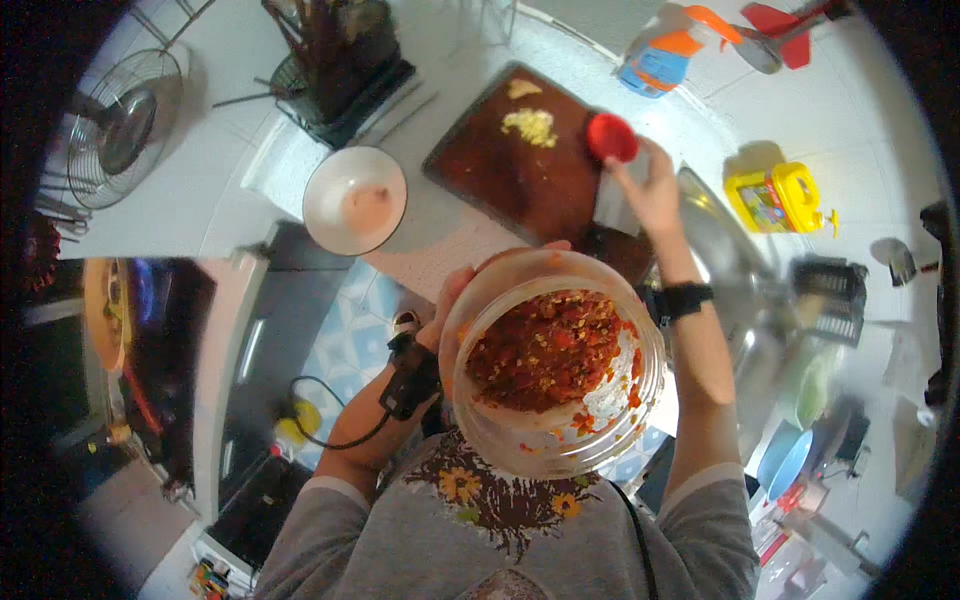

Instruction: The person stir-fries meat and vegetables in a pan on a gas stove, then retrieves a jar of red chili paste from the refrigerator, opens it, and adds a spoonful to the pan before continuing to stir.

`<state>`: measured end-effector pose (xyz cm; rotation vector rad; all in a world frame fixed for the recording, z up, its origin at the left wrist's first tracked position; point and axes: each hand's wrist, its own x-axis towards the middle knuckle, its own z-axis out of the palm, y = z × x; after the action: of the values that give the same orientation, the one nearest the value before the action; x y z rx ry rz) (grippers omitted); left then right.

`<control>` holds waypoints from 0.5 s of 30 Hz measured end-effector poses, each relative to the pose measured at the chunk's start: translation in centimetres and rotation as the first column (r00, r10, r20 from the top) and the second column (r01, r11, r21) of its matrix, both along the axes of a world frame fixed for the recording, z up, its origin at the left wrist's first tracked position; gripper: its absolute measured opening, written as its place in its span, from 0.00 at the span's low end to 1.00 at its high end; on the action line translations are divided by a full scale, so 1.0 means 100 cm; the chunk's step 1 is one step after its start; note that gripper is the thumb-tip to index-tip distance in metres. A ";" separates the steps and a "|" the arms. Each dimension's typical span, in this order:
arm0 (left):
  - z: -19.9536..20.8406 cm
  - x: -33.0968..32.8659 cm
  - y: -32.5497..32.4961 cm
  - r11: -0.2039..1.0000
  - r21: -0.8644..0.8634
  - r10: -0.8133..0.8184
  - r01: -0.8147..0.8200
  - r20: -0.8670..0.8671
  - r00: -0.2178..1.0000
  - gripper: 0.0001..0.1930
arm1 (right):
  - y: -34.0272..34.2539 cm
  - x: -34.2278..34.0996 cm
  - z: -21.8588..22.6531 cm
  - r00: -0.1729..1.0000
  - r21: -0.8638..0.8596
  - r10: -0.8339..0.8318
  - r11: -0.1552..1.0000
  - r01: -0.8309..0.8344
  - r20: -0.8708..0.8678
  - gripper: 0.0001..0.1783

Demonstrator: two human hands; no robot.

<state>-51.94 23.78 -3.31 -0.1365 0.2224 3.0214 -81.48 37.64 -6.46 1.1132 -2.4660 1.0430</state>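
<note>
My left hand (448, 302) is closed on the rim side of a clear plastic tub (640, 420), tipped so its mouth faces up toward me. Oily red chopped chili sauce (545, 350) lies inside, with smears up the wall. Farther off, my right hand (652, 195) pinches a small round red cup (612, 137) over the right edge of a dark brown cutting board (490, 165). Chopped pale garlic (530, 127) sits in a small heap on that board, with a larger pale piece behind it. A flat grey blade-like shape (618, 205) shows beside my right fingers.
A white bowl (330, 210) with reddish residue stands left of the board. Behind it is a dark utensil holder (345, 70). An orange-and-blue spray bottle (660, 62) and a yellow bottle (780, 198) are at the right, near a metal sink (735, 235). A wire strainer (125, 130) hangs far left.
</note>
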 end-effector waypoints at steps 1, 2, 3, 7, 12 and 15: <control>0.003 0.000 -0.001 1.000 0.003 -0.016 0.016 -0.008 1.000 0.34 | 0.002 0.011 0.011 0.996 -0.031 -0.006 0.999 0.009 0.093 0.27; 0.006 0.000 -0.003 0.999 0.010 -0.032 0.033 -0.011 0.999 0.34 | 0.005 0.025 0.022 0.984 0.001 -0.060 0.998 0.061 0.167 0.25; 0.010 0.001 -0.006 0.999 0.017 -0.044 0.045 -0.014 0.999 0.34 | 0.006 0.042 0.033 0.972 0.009 -0.082 0.997 0.082 0.220 0.24; 0.033 0.024 -0.032 0.999 0.027 -0.040 0.040 -0.009 0.999 0.33 | -0.028 0.097 0.079 0.927 0.052 -0.050 0.998 0.033 0.371 0.16; 0.028 0.073 -0.080 0.985 0.172 0.006 -0.018 0.069 0.998 0.31 | -0.114 0.146 0.115 0.902 -0.124 0.281 0.959 -0.254 0.328 0.13; 0.001 0.114 -0.117 0.990 -0.113 0.080 -0.080 -0.007 0.997 0.36 | -0.175 0.166 0.119 0.874 -0.160 0.310 0.950 -0.268 0.373 0.11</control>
<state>-40.55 12.12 -3.17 -0.1554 0.3977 3.0886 -64.84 20.11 5.49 1.3863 -2.5460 1.6087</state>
